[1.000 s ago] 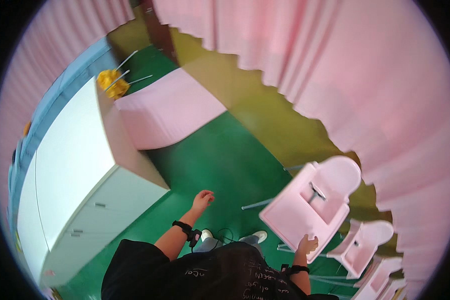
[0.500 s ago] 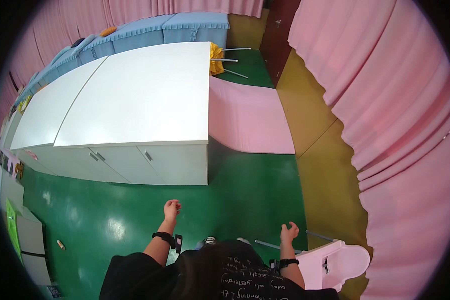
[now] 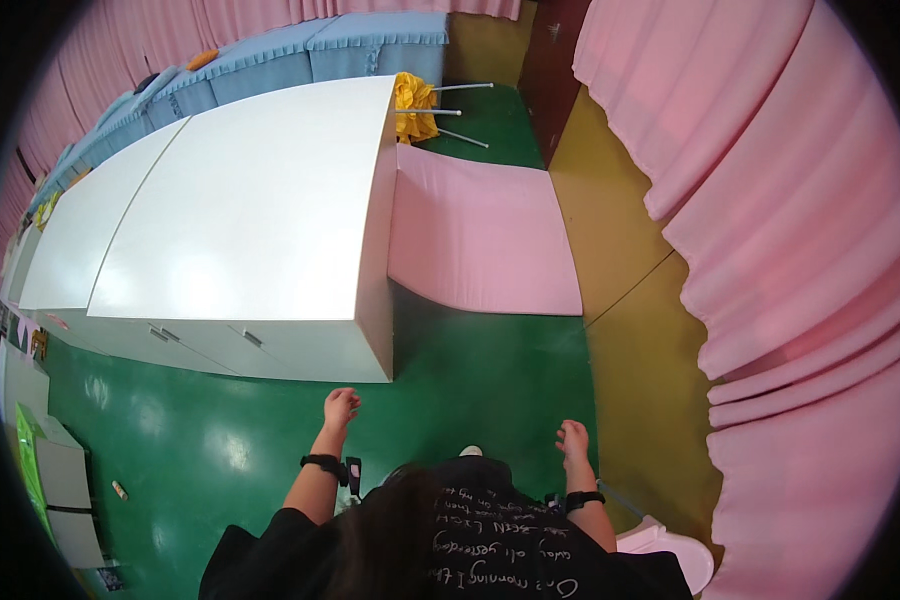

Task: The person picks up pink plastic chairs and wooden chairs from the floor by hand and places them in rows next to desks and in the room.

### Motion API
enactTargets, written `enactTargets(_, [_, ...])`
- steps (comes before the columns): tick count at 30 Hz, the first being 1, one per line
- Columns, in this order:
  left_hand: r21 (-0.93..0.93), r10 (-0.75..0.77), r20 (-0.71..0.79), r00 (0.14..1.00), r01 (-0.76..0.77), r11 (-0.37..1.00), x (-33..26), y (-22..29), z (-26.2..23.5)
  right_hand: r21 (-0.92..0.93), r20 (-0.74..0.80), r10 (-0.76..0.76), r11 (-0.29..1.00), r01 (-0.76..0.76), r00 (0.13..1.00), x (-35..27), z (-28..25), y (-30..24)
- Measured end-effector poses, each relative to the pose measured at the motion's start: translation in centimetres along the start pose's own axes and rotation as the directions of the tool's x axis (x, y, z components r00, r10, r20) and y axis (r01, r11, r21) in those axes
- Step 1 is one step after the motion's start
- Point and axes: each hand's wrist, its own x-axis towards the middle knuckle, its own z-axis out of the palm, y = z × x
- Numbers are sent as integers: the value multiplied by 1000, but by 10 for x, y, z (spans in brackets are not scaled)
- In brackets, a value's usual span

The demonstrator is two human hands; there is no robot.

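My left hand (image 3: 341,406) hangs over the green floor, just short of the near side of a long white cabinet (image 3: 245,225). Its fingers are loosely curled, with nothing in them. Farther right, my right hand (image 3: 572,440) is raised near the border of the green and tan floor, its fingers slightly apart and no object in them. A pink mat (image 3: 485,235) lies beyond it, against the cabinet's right end. Neither hand touches anything. Both wrists carry black straps.
Pink curtains (image 3: 800,200) hang along the right. A pink plastic piece (image 3: 675,550) with a grey rod stands by my right forearm. Yellow cloth (image 3: 415,108) and grey poles lie beyond the cabinet. Blue-covered furniture (image 3: 375,55) lines the back. A small bottle (image 3: 120,490) lies at left.
I have moved forward: the cabinet's right end face now shows, and the pink plastic piece has slid toward the lower edge. Both hands stay empty; the right one has risen slightly in view.
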Motion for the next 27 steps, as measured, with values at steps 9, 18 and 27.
enactTargets(9, [227,65,259,964,-126,966,47,62,148,8,171,66,998,-69,983,98,-6,-71])
enactTargets(18, [169,-42,204,978,7,986,165,96,213,-92,320,71,995,-44,945,199,81,-165])
enactTargets(27, [104,-144,221,965,124,987,272,136,272,-113,328,13,993,25,945,272,138,-272])
